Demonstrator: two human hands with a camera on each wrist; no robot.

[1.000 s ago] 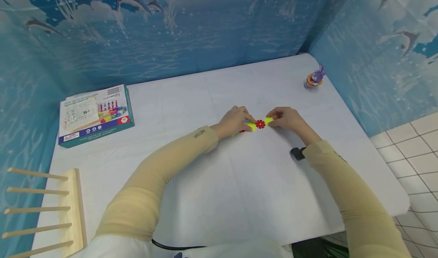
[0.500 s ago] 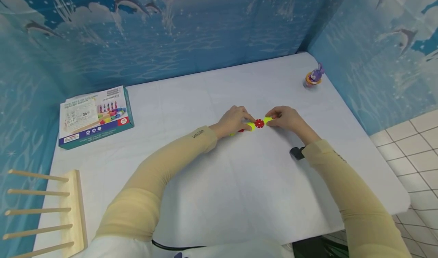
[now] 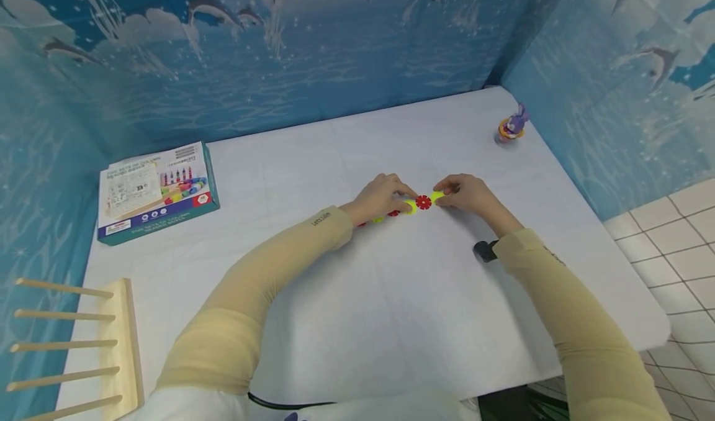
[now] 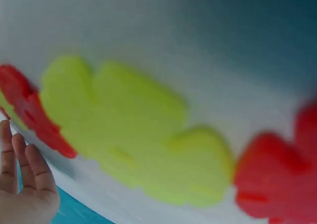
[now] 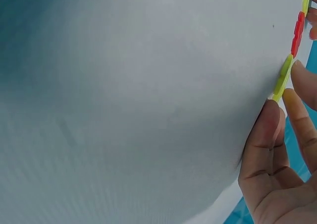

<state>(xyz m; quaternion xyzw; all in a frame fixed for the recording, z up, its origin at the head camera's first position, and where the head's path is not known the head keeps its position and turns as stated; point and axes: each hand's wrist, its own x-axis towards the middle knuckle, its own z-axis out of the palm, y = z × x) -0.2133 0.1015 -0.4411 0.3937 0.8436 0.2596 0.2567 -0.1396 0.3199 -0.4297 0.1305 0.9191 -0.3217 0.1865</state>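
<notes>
A row of notched plastic discs, red and yellow by turns, lies between my hands on the white cloth. My left hand pinches a yellow disc between thumb and forefinger. More discs run back beneath that hand, among them a yellow one and a red one, large and blurred in the left wrist view. A red disc sits between the two hands. At the row's right end, my right hand grips another yellow disc by its edge; the discs appear joined edge to edge.
A boxed toy set lies at the back left. A wooden base with several pegs stands at the front left. A purple rabbit figure is at the far right corner. Patterned blue curtains border the table.
The hands keep nearly the same place and hold. A red disc at the row's left end now shows below the left wrist.
</notes>
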